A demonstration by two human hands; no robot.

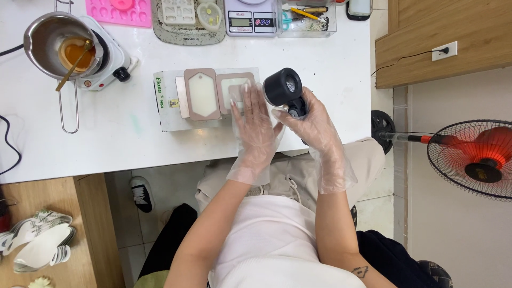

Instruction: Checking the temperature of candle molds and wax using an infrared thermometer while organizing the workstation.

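- Our right hand (314, 120), in a clear plastic glove, is clamped round a black heat gun (284, 89), nozzle end up, just off the right end of the white box (168, 114).
- Our left hand (255, 128), gloved too, lies flat and open, fingers on the smaller brown mould (233, 88) with pale wax in it.
- A bigger hexagon mould (202, 94) sits right beside it on the same box.
- Further left on the white worktop (106, 138): a steel pot (56, 40) with amber liquid and a spoon, on a little hotplate (109, 64).
- Back edge is crowded: pink silicone mould (120, 12), grey tray (186, 21), digital scale (250, 17).
- Worktop's front edge runs just under our wrists; most bare room is front left.
- A red floor fan (477, 157) stands well off to the right.
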